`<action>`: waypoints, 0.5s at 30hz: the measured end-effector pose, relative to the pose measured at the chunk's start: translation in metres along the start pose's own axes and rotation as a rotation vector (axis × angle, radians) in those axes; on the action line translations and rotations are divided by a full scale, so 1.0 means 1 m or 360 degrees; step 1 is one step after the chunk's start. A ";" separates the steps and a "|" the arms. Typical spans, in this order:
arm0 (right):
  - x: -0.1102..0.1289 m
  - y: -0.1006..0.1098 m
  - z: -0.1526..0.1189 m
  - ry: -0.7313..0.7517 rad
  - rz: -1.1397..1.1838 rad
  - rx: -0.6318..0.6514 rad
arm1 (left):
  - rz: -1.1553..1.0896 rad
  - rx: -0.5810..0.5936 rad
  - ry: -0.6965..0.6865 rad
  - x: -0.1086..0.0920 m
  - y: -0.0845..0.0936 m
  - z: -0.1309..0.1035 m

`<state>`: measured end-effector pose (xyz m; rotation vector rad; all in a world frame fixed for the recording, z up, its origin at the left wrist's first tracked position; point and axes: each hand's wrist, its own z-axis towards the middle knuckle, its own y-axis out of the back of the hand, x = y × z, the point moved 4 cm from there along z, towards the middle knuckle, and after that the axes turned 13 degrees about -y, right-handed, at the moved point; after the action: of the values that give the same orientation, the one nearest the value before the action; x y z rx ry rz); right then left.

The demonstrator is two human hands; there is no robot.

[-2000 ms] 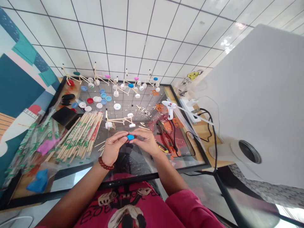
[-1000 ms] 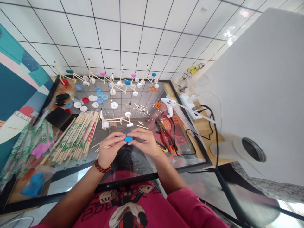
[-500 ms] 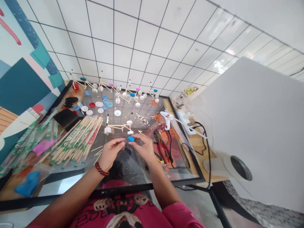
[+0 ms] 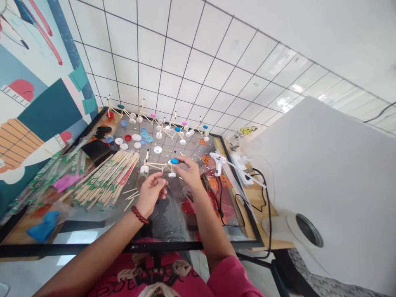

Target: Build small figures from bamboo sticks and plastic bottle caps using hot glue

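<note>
A small blue oval piece [image 4: 174,161] is pinched between the thumb and fingers of my right hand [image 4: 188,171]. It is held at the right end of a stick frame [image 4: 155,165] with white bottle-cap wheels, which stands on the glass table. My left hand [image 4: 151,192], a beaded bracelet on its wrist, hovers just below the frame with its fingers curled and thumb near the index finger; whether it holds anything small is not clear. Behind, along the back edge, stand several similar stick frames [image 4: 168,131] with coloured oval pieces on them.
A bundle of wrapped chopsticks [image 4: 107,179] lies at the left, with loose caps [image 4: 136,137] behind. At the right are a white glue gun [image 4: 218,161], its black cable, and red-handled pliers partly behind my right forearm. A black frame [image 4: 154,246] edges the table.
My right hand has moved up and forward with the blue piece, from in front of the stick frame to its right end. My left hand has separated from it. The camera view has shifted.
</note>
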<state>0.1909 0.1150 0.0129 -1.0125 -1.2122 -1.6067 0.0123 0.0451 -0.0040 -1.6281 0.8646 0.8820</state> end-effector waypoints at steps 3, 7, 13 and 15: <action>-0.002 -0.007 0.011 0.0018 0.0037 0.0097 | -0.0213 -0.0038 0.0200 0.005 -0.013 -0.001; -0.013 -0.014 0.014 -0.0010 0.0130 0.0186 | -0.0304 -0.0133 0.0164 0.001 -0.022 0.012; -0.023 -0.004 0.019 -0.0137 0.0250 0.0005 | -0.0135 -0.0155 0.0120 -0.003 -0.029 0.030; -0.018 -0.001 0.017 -0.0074 0.0153 0.0021 | -0.0101 -0.0163 0.0121 -0.002 -0.032 0.033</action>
<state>0.1967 0.1343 -0.0009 -1.0888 -1.1857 -1.5067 0.0349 0.0839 0.0055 -1.7781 0.8267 0.8361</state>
